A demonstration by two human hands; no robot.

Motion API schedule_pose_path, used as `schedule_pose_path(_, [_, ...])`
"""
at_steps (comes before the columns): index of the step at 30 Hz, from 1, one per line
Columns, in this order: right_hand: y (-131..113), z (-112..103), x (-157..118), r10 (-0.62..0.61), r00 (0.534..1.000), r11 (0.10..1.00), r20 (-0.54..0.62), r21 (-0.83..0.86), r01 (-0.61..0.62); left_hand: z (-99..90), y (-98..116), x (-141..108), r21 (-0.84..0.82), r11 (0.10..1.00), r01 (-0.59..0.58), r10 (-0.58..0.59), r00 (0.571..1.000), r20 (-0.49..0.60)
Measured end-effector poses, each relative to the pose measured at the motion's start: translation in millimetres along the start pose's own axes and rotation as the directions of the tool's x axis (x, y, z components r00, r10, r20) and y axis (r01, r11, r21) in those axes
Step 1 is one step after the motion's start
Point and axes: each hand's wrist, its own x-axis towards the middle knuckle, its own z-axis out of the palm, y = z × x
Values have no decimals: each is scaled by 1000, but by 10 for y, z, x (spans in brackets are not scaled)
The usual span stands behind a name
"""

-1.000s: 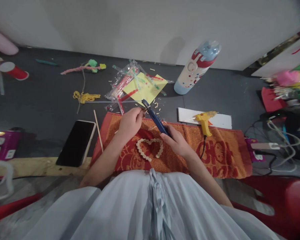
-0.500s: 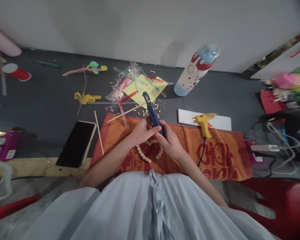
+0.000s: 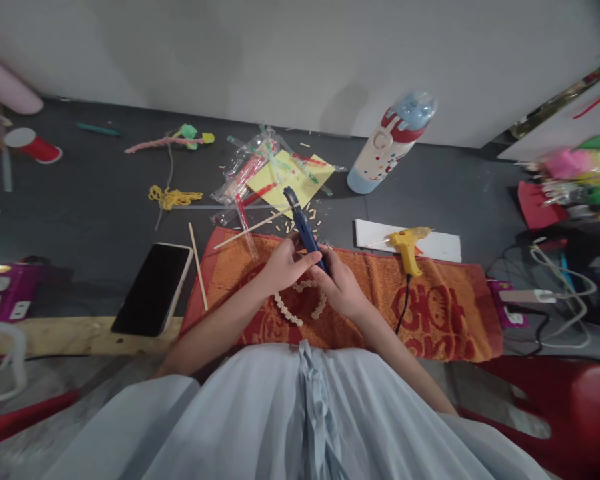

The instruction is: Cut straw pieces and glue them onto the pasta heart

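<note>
Both my left hand (image 3: 291, 262) and my right hand (image 3: 339, 283) are closed round the handle of a dark blue tool (image 3: 306, 232), whose curved dark head points away from me. Under my hands, an open heart outline of small pale wooden pieces (image 3: 286, 311) lies on the orange and red towel (image 3: 430, 303). Just beyond the tool, short cut bits of wood are scattered by a yellow paper (image 3: 307, 187). One thin wooden stick (image 3: 253, 229) reaches from the towel's far edge toward the tool's head. The fingertips behind the handle are partly hidden.
A yellow glue gun (image 3: 409, 248) rests on a white board (image 3: 443, 245) at the right. Behind it stands a bottle (image 3: 387, 147). At the left are a black phone (image 3: 153, 290), another stick (image 3: 198, 267) and yellow yarn (image 3: 175, 197). Clear plastic packets (image 3: 245, 170) lie at the back.
The head of the blue tool has shifted slightly toward me and to the left. Both hands keep almost the same place and hold.
</note>
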Motion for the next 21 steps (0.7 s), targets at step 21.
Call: schedule_pose_path(21, [88,-287,-136,26,999,999,40,-35,-24,-327,182,18,837,512,-194,519,846,-122])
